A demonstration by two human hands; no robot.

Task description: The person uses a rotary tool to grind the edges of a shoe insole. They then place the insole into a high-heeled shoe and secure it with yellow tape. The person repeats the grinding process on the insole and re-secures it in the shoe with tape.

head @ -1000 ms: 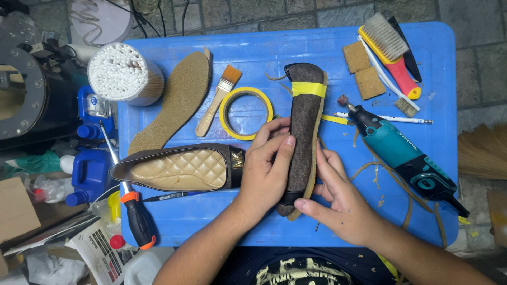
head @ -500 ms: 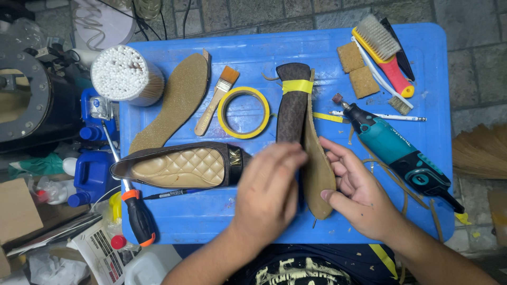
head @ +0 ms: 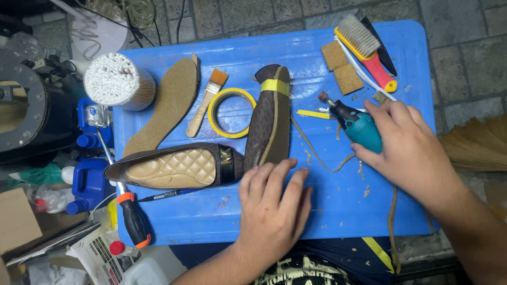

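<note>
Resting flat, palm down, the left hand [head: 272, 208] lies on the blue tabletop [head: 338, 211] near its front edge, fingers spread and closed on nothing; its fingertips sit at the near end of the dark brown shoe [head: 268, 119], apparently steadying it. That shoe lies sole-up at mid-tabletop, lengthwise toward the back edge, a tan sole layer bound to it by a strip of yellow tape [head: 275, 86], presumably to keep the two pieces together. The right hand [head: 409, 150] has its grip wrapped around the body of the teal rotary tool [head: 355, 125], which lies toward the right edge with its grinding tip pointing at the shoe; how firmly the fingers clasp it cannot be told. Trimmed strips and crumbs [head: 338, 161] litter the surface between tool and shoe. Also listed: a second brown shoe [head: 174, 168] with quilted tan lining, upright, by the left edge; a loose tan insole [head: 168, 103]; a small paintbrush [head: 207, 102]; a yellow tape roll [head: 231, 112]; a tub of cotton swabs [head: 117, 80] at the back left corner; two cork squares [head: 342, 67] and a scrub brush [head: 367, 45] at the back right corner; an orange-collared screwdriver [head: 132, 219] at the front left corner.
</note>
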